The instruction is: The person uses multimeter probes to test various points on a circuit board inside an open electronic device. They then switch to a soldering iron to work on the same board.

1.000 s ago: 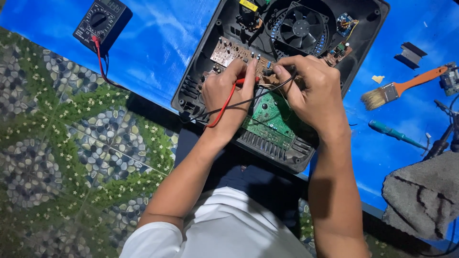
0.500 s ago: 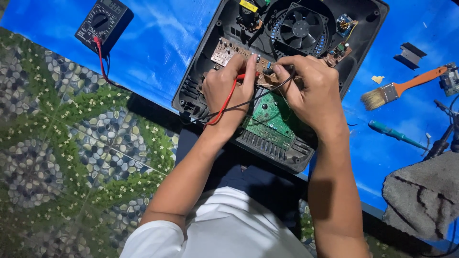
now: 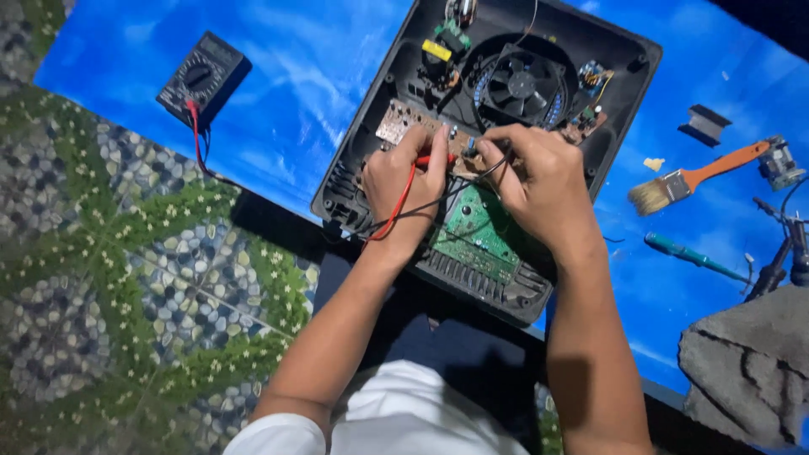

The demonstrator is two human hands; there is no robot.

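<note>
The open black appliance case (image 3: 628,76) lies on the blue sheet (image 3: 320,76), with its fan (image 3: 522,84) at 12 o'clock from your hands. Your right hand (image 3: 539,181) pinches the black probe wire (image 3: 438,200) – fingers closed. Your left hand (image 3: 404,190) grips the red probe (image 3: 430,160). The multimeter (image 3: 202,77) sits at 10 o'clock.

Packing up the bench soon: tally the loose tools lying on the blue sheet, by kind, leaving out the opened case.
Multimeter: 1
Paintbrush with orange handle: 1
Teal-handled screwdriver: 1
Probes held over the board: 2, the red probe in the left hand and a black one in the right hand
Total: 5
</note>
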